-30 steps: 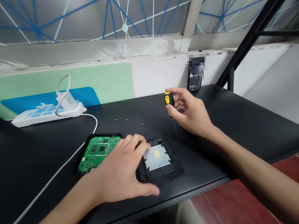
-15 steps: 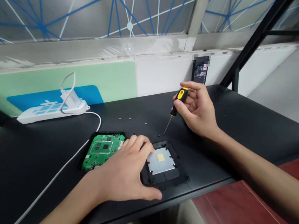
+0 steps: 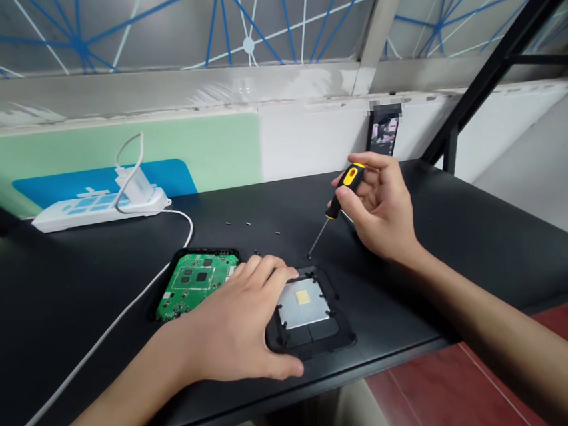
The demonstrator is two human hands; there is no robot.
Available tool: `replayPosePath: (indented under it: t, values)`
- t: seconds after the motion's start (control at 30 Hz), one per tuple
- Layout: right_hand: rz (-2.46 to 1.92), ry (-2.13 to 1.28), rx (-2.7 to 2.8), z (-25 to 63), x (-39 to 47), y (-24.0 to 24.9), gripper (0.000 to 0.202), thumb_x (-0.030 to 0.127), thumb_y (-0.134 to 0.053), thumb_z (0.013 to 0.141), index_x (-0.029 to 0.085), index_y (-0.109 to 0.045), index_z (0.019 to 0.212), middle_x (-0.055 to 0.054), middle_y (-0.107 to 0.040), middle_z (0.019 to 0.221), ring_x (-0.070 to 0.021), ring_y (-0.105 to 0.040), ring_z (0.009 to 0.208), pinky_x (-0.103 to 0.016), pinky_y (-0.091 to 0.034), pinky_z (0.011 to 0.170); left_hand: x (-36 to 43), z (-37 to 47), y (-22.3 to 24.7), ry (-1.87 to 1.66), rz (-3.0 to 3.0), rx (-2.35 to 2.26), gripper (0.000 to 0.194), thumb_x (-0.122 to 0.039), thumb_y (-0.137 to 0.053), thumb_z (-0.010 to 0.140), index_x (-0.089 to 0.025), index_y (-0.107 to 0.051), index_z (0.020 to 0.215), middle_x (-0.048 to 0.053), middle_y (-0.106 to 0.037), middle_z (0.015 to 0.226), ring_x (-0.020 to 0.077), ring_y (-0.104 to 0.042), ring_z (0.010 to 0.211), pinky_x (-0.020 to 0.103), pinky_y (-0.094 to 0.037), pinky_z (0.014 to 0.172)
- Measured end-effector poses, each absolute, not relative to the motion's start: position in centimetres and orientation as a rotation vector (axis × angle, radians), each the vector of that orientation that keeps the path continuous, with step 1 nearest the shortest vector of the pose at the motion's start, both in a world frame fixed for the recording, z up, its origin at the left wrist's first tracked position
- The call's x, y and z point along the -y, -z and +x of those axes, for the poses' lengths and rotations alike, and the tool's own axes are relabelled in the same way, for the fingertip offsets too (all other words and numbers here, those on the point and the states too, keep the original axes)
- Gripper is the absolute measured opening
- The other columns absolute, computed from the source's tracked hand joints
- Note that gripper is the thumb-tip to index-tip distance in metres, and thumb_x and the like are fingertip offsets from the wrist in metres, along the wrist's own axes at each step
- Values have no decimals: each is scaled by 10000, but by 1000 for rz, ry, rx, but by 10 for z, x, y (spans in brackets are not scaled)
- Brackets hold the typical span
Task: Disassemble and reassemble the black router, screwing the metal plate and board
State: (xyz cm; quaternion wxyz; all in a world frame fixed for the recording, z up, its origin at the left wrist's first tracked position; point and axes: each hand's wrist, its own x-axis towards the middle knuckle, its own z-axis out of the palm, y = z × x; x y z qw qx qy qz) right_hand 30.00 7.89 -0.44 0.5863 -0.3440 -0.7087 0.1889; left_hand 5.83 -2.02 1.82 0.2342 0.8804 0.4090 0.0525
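My left hand (image 3: 234, 325) lies flat on the left edge of a black plastic housing (image 3: 310, 336) with a grey metal plate and a yellow pad in it. My right hand (image 3: 381, 210) grips a small screwdriver (image 3: 339, 197) with a yellow and black handle, tilted so its tip points down-left at a tiny screw (image 3: 309, 257) just behind the housing. A green circuit board (image 3: 193, 285) in a black tray lies left of my left hand.
Several tiny screws (image 3: 247, 224) lie scattered on the black table (image 3: 70, 287). A white power strip (image 3: 97, 211) with a charger and a white cable (image 3: 100, 338) sits at the back left. A phone (image 3: 383, 134) leans against the wall behind my right hand.
My right hand turned the screwdriver from upright to tilted and brought its tip down toward the small screw behind the housing. My left hand has stayed on the housing.
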Motion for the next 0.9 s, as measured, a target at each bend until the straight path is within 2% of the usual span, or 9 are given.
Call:
replayPosePath:
  t: [0.17,0.3,0.4,0.53,0.9]
  values:
    - [-849,-671,1587,299,-79,-1,307,298,-592,908,305,-476,1193,-45,-647,992,-190,-696,811,-403,-636,733,20,53,-18,-171,2480,-1145,740,-381,-764,674,-202,-499,1341,125,-489,1361,381,-461,1250,568,-366,1100]
    - [-887,-863,1513,296,-79,0,288,251,-571,895,275,-481,1168,-20,-665,975,-135,-664,676,-365,-617,683,21,51,-16,-184,2509,-1162,723,-501,-766,724,-201,-514,1331,141,-489,1380,400,-444,1282,600,-312,1137]
    - [-892,-944,1498,293,-79,2,305,243,-576,876,247,-486,1167,-21,-673,981,-123,-676,677,-333,-597,665,21,53,-14,-226,2510,-1169,745,-590,-747,757,-206,-511,1350,141,-508,1362,393,-458,1271,603,-330,1125]
    - [-883,-961,1490,292,-79,4,319,250,-588,853,242,-481,1154,-15,-666,984,-118,-676,669,-318,-583,652,19,57,-12,-239,2515,-1152,731,-557,-752,772,-211,-499,1364,141,-504,1382,376,-478,1255,576,-386,1090]
    - [-877,-949,1489,290,-79,3,317,269,-547,851,263,-431,1145,-19,-639,1001,-127,-677,696,-326,-590,663,19,57,-13,-205,2532,-1143,664,-545,-746,784,-222,-532,1324,138,-504,1402,391,-491,1256,585,-402,1076]
